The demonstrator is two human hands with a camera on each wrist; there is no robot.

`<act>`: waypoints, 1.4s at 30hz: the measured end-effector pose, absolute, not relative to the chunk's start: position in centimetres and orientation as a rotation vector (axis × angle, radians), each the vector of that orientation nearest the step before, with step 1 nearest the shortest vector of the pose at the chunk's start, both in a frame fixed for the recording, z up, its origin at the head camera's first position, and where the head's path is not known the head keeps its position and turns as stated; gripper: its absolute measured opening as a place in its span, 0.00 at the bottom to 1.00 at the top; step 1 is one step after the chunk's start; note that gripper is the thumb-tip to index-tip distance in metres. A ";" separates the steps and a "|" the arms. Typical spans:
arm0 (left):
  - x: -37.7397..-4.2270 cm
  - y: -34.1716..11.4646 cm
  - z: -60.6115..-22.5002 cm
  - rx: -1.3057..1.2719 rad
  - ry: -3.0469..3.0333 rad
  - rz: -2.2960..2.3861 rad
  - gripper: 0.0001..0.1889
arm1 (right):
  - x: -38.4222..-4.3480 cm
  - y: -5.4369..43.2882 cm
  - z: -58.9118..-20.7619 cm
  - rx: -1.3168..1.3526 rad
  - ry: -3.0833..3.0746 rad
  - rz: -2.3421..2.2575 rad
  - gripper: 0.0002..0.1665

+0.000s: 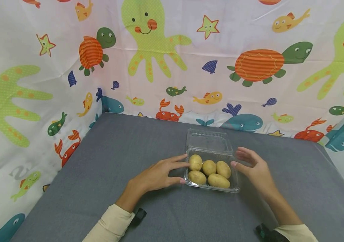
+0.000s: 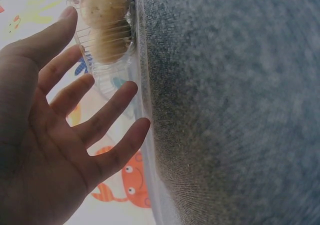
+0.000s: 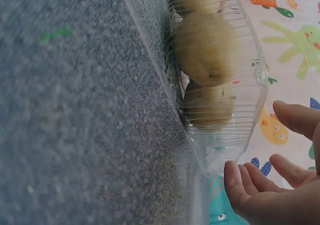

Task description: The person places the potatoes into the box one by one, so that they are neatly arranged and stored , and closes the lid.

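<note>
A clear plastic clamshell container (image 1: pixel 234 188) stands on the grey table with its lid (image 1: pixel 209 141) folded back, away from the person. Several yellow potatoes (image 1: pixel 218 180) lie inside it. At the container's left side is my left hand (image 1: pixel 162 173), its fingers spread and thumb and fingertips at the rim; the left wrist view shows the palm with nothing in it. My right hand (image 1: pixel 258 171) is at the right side, fingers loosely extended, thumb near the rim. Through the ribbed wall, potatoes (image 3: pixel 207 47) show in the right wrist view. Whether the right fingertips touch the plastic I cannot tell.
The grey tabletop (image 1: pixel 99 161) spreads around the container. Behind and to the left hangs a white curtain (image 1: pixel 178 77) printed with sea animals, meeting the table's far edge. Dark wrist cameras (image 1: pixel 138 215) are strapped at both sleeves.
</note>
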State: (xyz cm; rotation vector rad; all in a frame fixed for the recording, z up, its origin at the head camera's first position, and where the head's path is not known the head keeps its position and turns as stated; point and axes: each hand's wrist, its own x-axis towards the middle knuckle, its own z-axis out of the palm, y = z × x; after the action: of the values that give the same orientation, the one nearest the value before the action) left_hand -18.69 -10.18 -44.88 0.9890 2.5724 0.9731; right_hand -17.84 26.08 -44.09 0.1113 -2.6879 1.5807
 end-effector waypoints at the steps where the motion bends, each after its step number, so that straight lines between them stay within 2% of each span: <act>1: -18.7 -10.2 -44.9 0.990 2.571 0.977 0.32 | -17.9 26.1 -44.1 0.098 -2.701 1.587 0.44; 9: -18.6 -10.2 -44.9 0.989 2.564 0.999 0.31 | -18.7 26.2 -44.4 0.035 -2.737 1.722 0.52; 16: -18.6 -10.2 -44.8 0.991 2.565 0.989 0.32 | -19.2 26.2 -44.8 0.033 -2.742 1.785 0.54; 32: -18.7 -10.3 -44.9 0.991 2.556 0.990 0.32 | -18.9 26.2 -44.9 0.057 -2.711 1.784 0.52; 42: -18.6 -10.1 -44.9 0.987 2.568 0.993 0.32 | -18.5 26.4 -45.2 0.106 -2.634 1.817 0.46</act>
State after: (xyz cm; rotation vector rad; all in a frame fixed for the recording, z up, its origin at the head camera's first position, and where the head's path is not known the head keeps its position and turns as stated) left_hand -18.60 -10.12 -44.90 0.9872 2.5678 0.9933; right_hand -18.52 26.38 -45.17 0.1057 -2.6341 1.8168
